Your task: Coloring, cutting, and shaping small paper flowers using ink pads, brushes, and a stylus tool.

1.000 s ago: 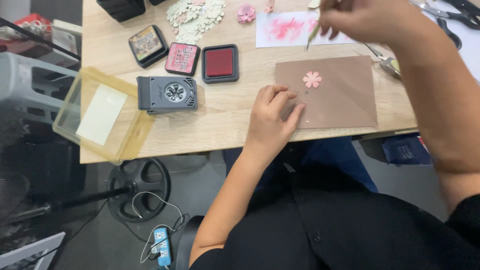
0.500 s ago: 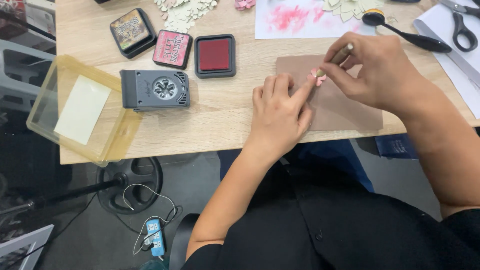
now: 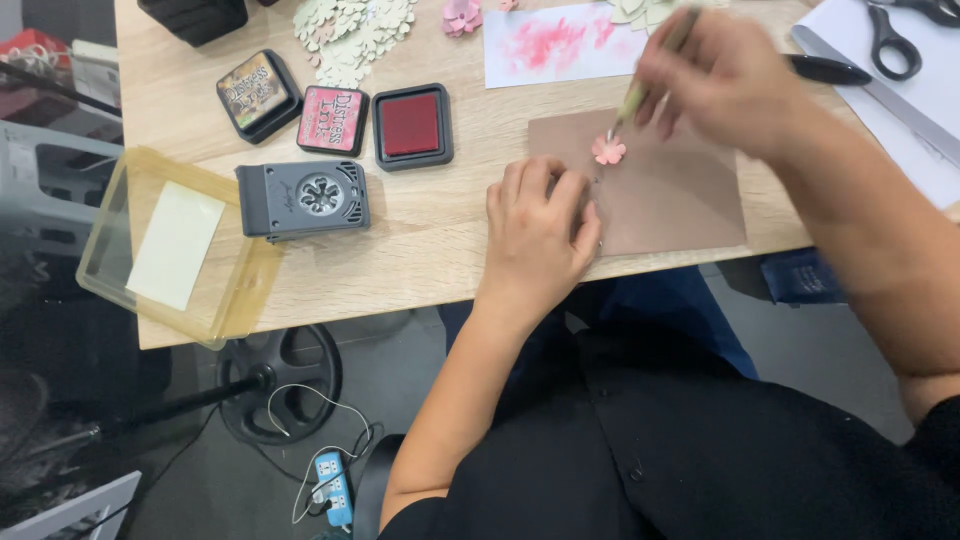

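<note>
A brown card (image 3: 672, 198) lies near the table's front edge with a small pink paper flower (image 3: 607, 150) on its upper left part. My left hand (image 3: 540, 232) rests palm down on the card's left edge, fingers together, holding nothing. My right hand (image 3: 722, 78) hovers above the card's top edge and grips a thin stick-like tool (image 3: 650, 68). The tool's tip points down at the flower and is at or just above it.
A grey flower punch (image 3: 303, 199), three ink pads (image 3: 334, 117) and a clear plastic lid (image 3: 172, 246) with a pale sheet lie to the left. Behind are cut paper flowers (image 3: 352, 32), a pink-smeared white sheet (image 3: 566, 46), a black spoon-like tool (image 3: 826, 71) and scissors (image 3: 906, 22).
My right hand has lifted off the flower and moved up and right, the tool's tip still near the flower. My left hand has slid back from the flower to the card's left edge.
</note>
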